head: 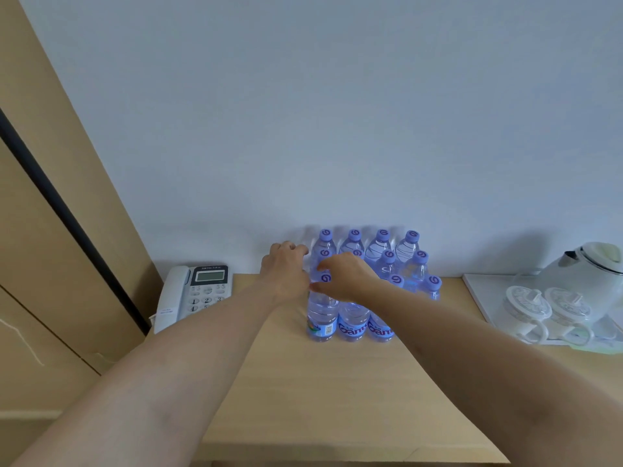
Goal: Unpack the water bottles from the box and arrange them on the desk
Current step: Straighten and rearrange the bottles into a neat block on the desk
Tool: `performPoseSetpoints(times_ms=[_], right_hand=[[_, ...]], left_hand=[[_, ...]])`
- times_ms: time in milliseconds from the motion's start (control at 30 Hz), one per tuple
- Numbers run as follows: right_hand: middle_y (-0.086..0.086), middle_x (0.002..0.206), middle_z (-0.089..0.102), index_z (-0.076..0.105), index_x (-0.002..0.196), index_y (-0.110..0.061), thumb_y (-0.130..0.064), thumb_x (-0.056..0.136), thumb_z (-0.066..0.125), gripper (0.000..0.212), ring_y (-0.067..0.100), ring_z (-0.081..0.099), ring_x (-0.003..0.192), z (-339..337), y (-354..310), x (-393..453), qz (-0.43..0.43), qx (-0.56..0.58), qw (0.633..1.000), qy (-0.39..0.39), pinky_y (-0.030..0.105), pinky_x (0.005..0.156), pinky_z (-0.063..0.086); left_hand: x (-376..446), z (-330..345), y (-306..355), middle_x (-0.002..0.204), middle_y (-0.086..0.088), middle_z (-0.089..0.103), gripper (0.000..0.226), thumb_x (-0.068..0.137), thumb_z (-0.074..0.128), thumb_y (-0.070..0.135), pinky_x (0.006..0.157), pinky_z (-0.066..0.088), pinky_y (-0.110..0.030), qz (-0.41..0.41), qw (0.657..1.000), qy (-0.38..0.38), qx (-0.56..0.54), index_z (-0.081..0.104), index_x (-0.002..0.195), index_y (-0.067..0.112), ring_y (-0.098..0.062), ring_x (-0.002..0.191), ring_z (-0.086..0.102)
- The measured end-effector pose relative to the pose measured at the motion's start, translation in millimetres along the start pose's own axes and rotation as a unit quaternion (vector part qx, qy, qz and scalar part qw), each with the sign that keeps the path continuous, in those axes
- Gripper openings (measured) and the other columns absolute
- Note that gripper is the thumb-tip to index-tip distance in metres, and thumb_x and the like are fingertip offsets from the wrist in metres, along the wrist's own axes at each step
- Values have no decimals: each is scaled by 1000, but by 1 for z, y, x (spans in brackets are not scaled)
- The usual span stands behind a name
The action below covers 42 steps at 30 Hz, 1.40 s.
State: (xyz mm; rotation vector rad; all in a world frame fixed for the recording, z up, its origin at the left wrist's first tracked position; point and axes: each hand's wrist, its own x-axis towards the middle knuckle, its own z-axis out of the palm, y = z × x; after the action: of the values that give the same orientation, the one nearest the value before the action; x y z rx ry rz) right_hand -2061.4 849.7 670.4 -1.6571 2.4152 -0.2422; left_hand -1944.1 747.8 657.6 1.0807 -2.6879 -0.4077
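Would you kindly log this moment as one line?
bottles: upright block on desk | left hand: beside block | right hand: over caps

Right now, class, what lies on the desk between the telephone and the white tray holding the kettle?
In the head view, the block of water bottles stands between the telephone and the tray, with both hands on its left side.

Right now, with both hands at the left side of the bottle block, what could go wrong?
1. The bottles stand tightly packed; a nudge from the right hand reaching over the caps could topple several.
2. The left hand pushing sideways might shift the block toward the tray with its cups.
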Motion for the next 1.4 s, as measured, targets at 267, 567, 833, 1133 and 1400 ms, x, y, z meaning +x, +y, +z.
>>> performPoseSetpoints(times_ms=[267, 567, 833, 1133, 1400], right_hand=[[-1, 66, 44, 64, 76, -15, -29, 79, 75, 18, 27, 54, 77, 0, -14, 8, 7, -40, 999, -14, 25, 50, 35], [1, 93, 65, 75, 104, -23, -7, 71, 74, 36, 22, 60, 98, -3, -13, 19, -6, -4, 999, -45, 28, 68, 47], [6, 63, 49, 56, 62, -8, -27, 71, 81, 32, 23, 50, 68, -4, -15, 20, 19, -38, 998, -43, 28, 49, 38], [4, 110, 67, 73, 112, -20, -1, 76, 73, 40, 24, 54, 110, -3, -9, 23, -32, -34, 997, -60, 28, 79, 48], [5, 104, 70, 76, 108, -16, 5, 85, 56, 37, 20, 58, 88, -10, -14, 18, -66, -61, 994, -70, 20, 59, 39]], left_hand=[[1, -6, -26, 130, -10, 50, 50, 82, 55, 12, 92, 43, -40, -5, 1000, -1, 5, 50, 132, 18, -31, 123, 39], [11, 1, -30, 131, -9, 49, 52, 83, 54, 12, 92, 40, -38, 5, 1000, -9, 3, 48, 134, 18, -30, 123, 39], [23, 4, -24, 128, -10, 50, 53, 80, 54, 13, 87, 40, -37, 17, 1000, -9, -4, 50, 132, 18, -30, 120, 40], [24, 4, -18, 129, -9, 49, 53, 81, 53, 11, 87, 39, -36, 15, 1000, -1, -10, 50, 133, 17, -30, 119, 40], [22, 3, -25, 129, -9, 49, 54, 81, 56, 15, 87, 40, -36, 12, 1000, -1, -3, 49, 134, 18, -30, 120, 40]])
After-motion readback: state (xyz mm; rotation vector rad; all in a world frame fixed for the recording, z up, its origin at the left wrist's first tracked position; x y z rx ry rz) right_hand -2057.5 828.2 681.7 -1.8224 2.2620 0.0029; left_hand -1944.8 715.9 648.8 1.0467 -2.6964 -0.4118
